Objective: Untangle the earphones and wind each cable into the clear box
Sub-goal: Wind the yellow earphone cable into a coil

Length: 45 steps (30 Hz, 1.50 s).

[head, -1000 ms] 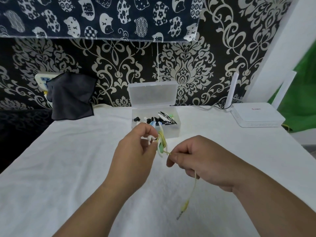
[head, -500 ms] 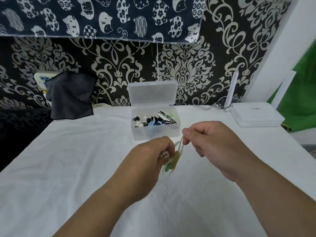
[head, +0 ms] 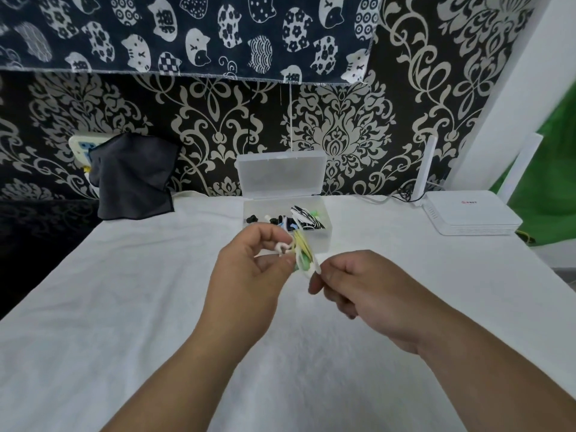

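Note:
My left hand (head: 249, 275) holds a small coil of yellow-green earphone cable (head: 303, 254) with white earbuds, raised above the white cloth. My right hand (head: 364, 291) pinches the lower end of that coil between thumb and forefinger. Just behind the hands stands the clear box (head: 252, 210), its lid tipped up against the wall. Several wound earphones (head: 299, 218), black, white and striped, lie inside it.
A white router (head: 467, 213) with upright antennas sits at the back right. A dark cloth (head: 134, 179) hangs over a wall socket at the back left. The white cloth (head: 124, 307) covers the table; its left edge drops off into dark space.
One second ago the cable's plug end dangled below my right hand. It is now wound into the coil; my right hand circled up and came back down to the coil's lower end.

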Each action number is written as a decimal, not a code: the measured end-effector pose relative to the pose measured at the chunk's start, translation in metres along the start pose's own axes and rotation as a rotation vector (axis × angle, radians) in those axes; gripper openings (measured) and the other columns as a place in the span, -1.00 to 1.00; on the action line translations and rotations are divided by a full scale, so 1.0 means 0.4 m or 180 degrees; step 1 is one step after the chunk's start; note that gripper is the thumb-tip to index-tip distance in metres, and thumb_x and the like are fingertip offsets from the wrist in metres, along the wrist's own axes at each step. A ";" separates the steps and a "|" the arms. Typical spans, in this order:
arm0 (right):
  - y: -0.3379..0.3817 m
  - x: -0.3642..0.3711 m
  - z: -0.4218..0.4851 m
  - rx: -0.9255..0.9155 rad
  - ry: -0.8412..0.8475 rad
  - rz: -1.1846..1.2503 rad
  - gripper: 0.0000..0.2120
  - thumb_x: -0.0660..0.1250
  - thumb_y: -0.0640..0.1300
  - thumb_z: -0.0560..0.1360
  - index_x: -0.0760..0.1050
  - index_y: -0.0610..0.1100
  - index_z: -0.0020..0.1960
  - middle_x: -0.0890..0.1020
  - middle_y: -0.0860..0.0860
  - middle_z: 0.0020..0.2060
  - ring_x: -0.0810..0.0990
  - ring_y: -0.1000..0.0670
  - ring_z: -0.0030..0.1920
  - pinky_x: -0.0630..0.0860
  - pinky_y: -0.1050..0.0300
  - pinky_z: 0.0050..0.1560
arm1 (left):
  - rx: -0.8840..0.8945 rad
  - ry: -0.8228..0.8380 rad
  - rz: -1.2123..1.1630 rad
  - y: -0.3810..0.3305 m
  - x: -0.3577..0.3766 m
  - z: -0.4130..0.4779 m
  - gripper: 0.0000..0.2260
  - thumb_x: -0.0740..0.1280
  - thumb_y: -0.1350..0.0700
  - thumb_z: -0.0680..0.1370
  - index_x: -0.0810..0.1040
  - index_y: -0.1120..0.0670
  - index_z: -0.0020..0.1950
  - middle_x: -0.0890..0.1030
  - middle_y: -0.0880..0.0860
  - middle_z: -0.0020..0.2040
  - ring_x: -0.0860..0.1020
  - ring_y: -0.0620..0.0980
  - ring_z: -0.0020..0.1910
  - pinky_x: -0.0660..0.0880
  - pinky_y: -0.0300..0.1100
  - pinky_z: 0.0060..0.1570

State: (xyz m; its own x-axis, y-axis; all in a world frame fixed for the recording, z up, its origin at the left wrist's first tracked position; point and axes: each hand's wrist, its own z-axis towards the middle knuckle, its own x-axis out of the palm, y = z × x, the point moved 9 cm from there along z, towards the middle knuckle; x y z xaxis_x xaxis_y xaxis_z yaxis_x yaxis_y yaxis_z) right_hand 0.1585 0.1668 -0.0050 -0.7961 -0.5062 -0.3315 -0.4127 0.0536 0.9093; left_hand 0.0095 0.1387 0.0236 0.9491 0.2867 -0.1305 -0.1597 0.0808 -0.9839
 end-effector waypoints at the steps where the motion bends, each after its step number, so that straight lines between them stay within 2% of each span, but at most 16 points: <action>1: 0.005 0.010 -0.003 -0.0014 0.0093 -0.0056 -0.69 0.18 -0.14 0.67 0.64 -0.13 -0.13 0.42 0.01 -0.41 0.33 -0.01 -0.33 0.28 0.05 -0.22 | -0.0027 -0.0087 0.0047 0.001 -0.009 0.001 -0.79 0.40 0.29 0.53 0.58 -0.04 -0.12 0.66 -0.03 -0.08 0.67 0.09 -0.19 0.59 0.02 -0.12; 3: 0.017 0.020 -0.008 -0.0063 0.0186 -0.0199 -0.73 0.21 -0.13 0.66 0.66 -0.09 -0.09 0.43 0.00 -0.39 0.36 0.00 -0.34 0.33 0.09 -0.21 | -0.0051 -0.0188 0.0146 0.004 -0.021 0.003 -0.79 0.40 0.27 0.53 0.58 -0.06 -0.12 0.65 -0.04 -0.06 0.68 0.01 -0.20 0.60 0.16 0.05; 5: 0.026 0.022 -0.011 -0.0085 0.0196 -0.0232 -0.77 0.24 -0.13 0.65 0.67 -0.07 -0.07 0.43 0.00 -0.40 0.36 0.01 -0.36 0.34 0.12 -0.22 | -0.0010 -0.0233 0.0293 0.003 -0.026 0.004 -0.80 0.40 0.26 0.53 0.58 -0.06 -0.11 0.62 -0.06 -0.05 0.68 0.01 -0.22 0.61 0.11 0.03; 7: 0.031 0.023 -0.014 -0.0041 0.0216 -0.0182 -0.78 0.25 -0.14 0.64 0.67 -0.09 -0.05 0.42 0.02 -0.43 0.35 0.02 -0.38 0.35 0.13 -0.24 | 0.0103 -0.0253 0.0567 -0.001 -0.026 0.005 -0.80 0.39 0.24 0.53 0.56 -0.08 -0.11 0.59 -0.15 -0.09 0.63 -0.08 -0.29 0.60 -0.15 -0.23; 9: 0.033 0.018 -0.017 -0.0003 0.0152 -0.0184 -0.78 0.26 -0.15 0.63 0.67 -0.12 -0.07 0.43 0.02 -0.46 0.36 0.02 -0.40 0.35 0.11 -0.25 | 0.0255 -0.0228 0.1002 -0.009 -0.020 0.000 -0.79 0.38 0.22 0.53 0.52 -0.11 -0.12 0.56 -0.24 -0.14 0.56 -0.16 -0.31 0.40 -0.34 -0.43; 13: 0.040 -0.013 -0.020 -0.0031 -0.0230 -0.0501 -0.75 0.30 -0.12 0.59 0.66 -0.17 -0.18 0.50 0.03 -0.52 0.44 0.04 -0.49 0.44 0.10 -0.23 | 0.0839 0.0049 0.1989 -0.043 0.019 -0.016 -0.75 0.34 0.25 0.48 0.46 -0.13 -0.13 0.54 -0.18 -0.19 0.52 -0.15 -0.17 0.46 -0.26 -0.27; 16: 0.044 -0.037 -0.017 -0.0117 -0.0539 -0.0934 -0.68 0.33 -0.02 0.57 0.62 -0.21 -0.25 0.61 -0.06 -0.46 0.56 0.03 -0.50 0.46 0.12 -0.33 | 0.1104 0.0377 0.2410 -0.051 0.054 -0.028 -0.75 0.31 0.25 0.48 0.41 -0.12 -0.14 0.49 -0.15 -0.23 0.46 -0.16 -0.15 0.40 -0.33 -0.25; 19: 0.055 -0.042 -0.016 -0.0319 -0.0745 -0.1196 -0.62 0.35 0.03 0.55 0.55 -0.22 -0.31 0.61 -0.10 -0.45 0.59 0.01 -0.51 0.45 0.14 -0.39 | 0.1222 0.0533 0.2538 -0.052 0.068 -0.034 -0.78 0.31 0.21 0.50 0.40 -0.13 -0.10 0.50 -0.14 -0.21 0.46 -0.12 -0.20 0.39 -0.30 -0.27; 23: 0.076 -0.047 -0.029 -0.0602 -0.1094 -0.1158 -0.65 0.46 0.04 0.47 0.53 -0.11 -0.40 0.60 0.00 -0.51 0.58 0.11 -0.55 0.44 0.29 -0.45 | 0.1148 0.0594 0.2312 -0.050 0.074 -0.043 -0.75 0.31 0.16 0.52 0.33 -0.13 0.06 0.52 -0.11 -0.21 0.49 -0.09 -0.25 0.44 -0.21 -0.30; 26: 0.092 -0.055 -0.043 -0.0840 -0.1348 -0.0941 -0.72 0.52 0.03 0.42 0.57 -0.05 -0.39 0.61 0.08 -0.52 0.60 0.14 -0.52 0.43 0.36 -0.44 | 0.1056 0.0438 0.2024 -0.057 0.064 -0.043 -0.78 0.35 0.19 0.49 0.39 -0.09 -0.01 0.55 -0.10 -0.24 0.50 -0.09 -0.20 0.45 -0.23 -0.25; 29: 0.098 -0.064 -0.050 -0.1058 -0.1541 -0.0613 -0.79 0.57 -0.01 0.37 0.60 -0.04 -0.34 0.64 0.08 -0.48 0.64 0.08 -0.45 0.57 0.14 -0.34 | 0.0852 0.0277 0.1571 -0.060 0.048 -0.037 -0.81 0.40 0.23 0.46 0.49 -0.06 -0.14 0.59 -0.11 -0.26 0.54 -0.13 -0.23 0.44 -0.39 -0.30; 32: 0.093 -0.059 -0.046 -0.1162 -0.1484 -0.0378 -0.88 0.57 -0.10 0.39 0.64 -0.03 -0.27 0.68 0.07 -0.41 0.68 0.04 -0.37 0.63 -0.03 -0.24 | 0.0666 0.0271 0.1062 -0.053 0.043 -0.032 -0.75 0.41 0.29 0.44 0.58 -0.08 -0.13 0.60 -0.11 -0.23 0.60 -0.14 -0.21 0.47 -0.41 -0.25; 38: 0.102 -0.043 -0.048 -0.1414 -0.1276 -0.0578 -0.87 0.45 -0.28 0.47 0.70 -0.07 -0.10 0.70 0.13 -0.31 0.69 0.17 -0.26 0.60 0.27 -0.17 | 0.0491 0.0285 0.0517 -0.049 0.030 -0.022 -0.72 0.41 0.37 0.43 0.65 -0.02 -0.08 0.59 -0.17 -0.24 0.59 -0.17 -0.25 0.55 -0.28 -0.21; 40: 0.102 -0.050 -0.048 -0.1453 -0.1358 -0.0494 -0.87 0.47 -0.29 0.46 0.69 -0.07 -0.12 0.70 0.13 -0.32 0.69 0.14 -0.27 0.62 0.21 -0.18 | 0.0543 0.0322 0.0424 -0.057 0.033 -0.025 -0.73 0.40 0.39 0.44 0.65 0.02 -0.07 0.60 -0.13 -0.22 0.61 -0.16 -0.24 0.54 -0.32 -0.23; 43: 0.107 -0.051 -0.049 -0.1558 -0.1349 -0.0377 -0.89 0.49 -0.27 0.45 0.68 -0.08 -0.16 0.69 0.12 -0.35 0.68 0.07 -0.31 0.62 0.11 -0.21 | 0.0561 0.0341 0.0162 -0.066 0.029 -0.024 -0.81 0.40 0.38 0.48 0.66 0.11 -0.06 0.62 0.06 -0.19 0.60 -0.18 -0.27 0.48 -0.42 -0.28; 45: 0.111 -0.052 -0.051 -0.1583 -0.1339 -0.0366 -0.91 0.50 -0.21 0.45 0.66 -0.06 -0.20 0.66 0.12 -0.39 0.63 0.05 -0.35 0.58 0.12 -0.27 | 0.0616 0.0312 0.0190 -0.067 0.025 -0.020 -0.85 0.40 0.33 0.51 0.66 0.09 -0.07 0.63 0.02 -0.22 0.59 -0.17 -0.27 0.48 -0.40 -0.27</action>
State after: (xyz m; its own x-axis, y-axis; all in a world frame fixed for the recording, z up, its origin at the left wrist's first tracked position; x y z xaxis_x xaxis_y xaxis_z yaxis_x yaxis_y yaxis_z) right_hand 0.1657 0.1620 0.0476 -0.9057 -0.1002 -0.4118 -0.3322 -0.4358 0.8365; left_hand 0.0256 0.1318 0.0478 0.9567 0.2030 -0.2084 -0.2566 0.2510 -0.9334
